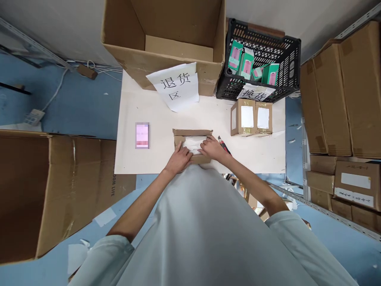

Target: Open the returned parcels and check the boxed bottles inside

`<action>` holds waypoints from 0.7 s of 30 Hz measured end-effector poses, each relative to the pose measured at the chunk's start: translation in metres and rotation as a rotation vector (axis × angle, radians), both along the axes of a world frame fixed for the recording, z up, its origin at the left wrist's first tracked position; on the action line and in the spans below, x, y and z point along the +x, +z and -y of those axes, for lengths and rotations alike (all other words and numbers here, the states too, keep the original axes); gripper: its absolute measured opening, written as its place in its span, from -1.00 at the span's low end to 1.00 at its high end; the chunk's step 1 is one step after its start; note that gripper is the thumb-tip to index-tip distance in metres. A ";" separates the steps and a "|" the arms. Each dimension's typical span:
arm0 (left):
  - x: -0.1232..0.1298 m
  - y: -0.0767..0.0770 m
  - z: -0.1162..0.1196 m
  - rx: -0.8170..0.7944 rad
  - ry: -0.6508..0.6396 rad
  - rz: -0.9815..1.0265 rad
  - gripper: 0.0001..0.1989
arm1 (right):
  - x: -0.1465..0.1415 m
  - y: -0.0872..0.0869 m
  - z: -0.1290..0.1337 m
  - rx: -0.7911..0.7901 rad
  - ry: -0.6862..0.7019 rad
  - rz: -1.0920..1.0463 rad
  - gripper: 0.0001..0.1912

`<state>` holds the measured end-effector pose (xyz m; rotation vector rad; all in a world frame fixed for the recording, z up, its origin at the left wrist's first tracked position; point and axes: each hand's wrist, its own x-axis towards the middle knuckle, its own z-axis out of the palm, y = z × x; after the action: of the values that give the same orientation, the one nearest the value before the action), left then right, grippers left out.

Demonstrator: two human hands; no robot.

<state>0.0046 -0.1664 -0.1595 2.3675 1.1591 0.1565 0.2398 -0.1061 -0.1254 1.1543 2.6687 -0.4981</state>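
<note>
An opened small cardboard box (201, 159) lies at the table's near edge, its flaps spread. White wrapping (193, 143) shows inside it. My left hand (179, 159) rests at the box's left side with curled fingers on the wrapping's edge. From the right, my right hand (212, 148) reaches over the box's rim, its fingertips bent against the wrapping. Whether either hand grips the wrapping is too small to tell. Just right of my right hand lies a red and black cutter (224, 146).
A large open carton (178, 75) with a paper sign (178, 87) stands behind. Right of it, a black crate (288, 67) holds green boxes (247, 63). Two small cartons (243, 117) sit before the crate. A pixelated pink item (142, 136) lies left; another big carton (80, 178) stands beyond.
</note>
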 end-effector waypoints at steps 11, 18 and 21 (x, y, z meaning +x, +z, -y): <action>-0.063 0.007 0.011 -0.023 0.316 0.025 -0.56 | 0.070 -0.017 0.043 -0.064 -0.269 -0.208 -0.79; -0.030 0.006 0.001 -0.104 0.550 -0.025 -0.50 | 0.050 -0.032 0.050 -0.076 -0.348 -0.133 -0.51; -0.014 0.004 -0.019 -0.095 0.608 -0.164 -0.42 | 0.041 -0.032 0.044 -0.055 -0.337 -0.074 -0.45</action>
<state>-0.0091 -0.1471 -0.1559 1.9061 1.8932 0.1071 0.2805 -0.1506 -0.1573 1.6082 2.5082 -0.6736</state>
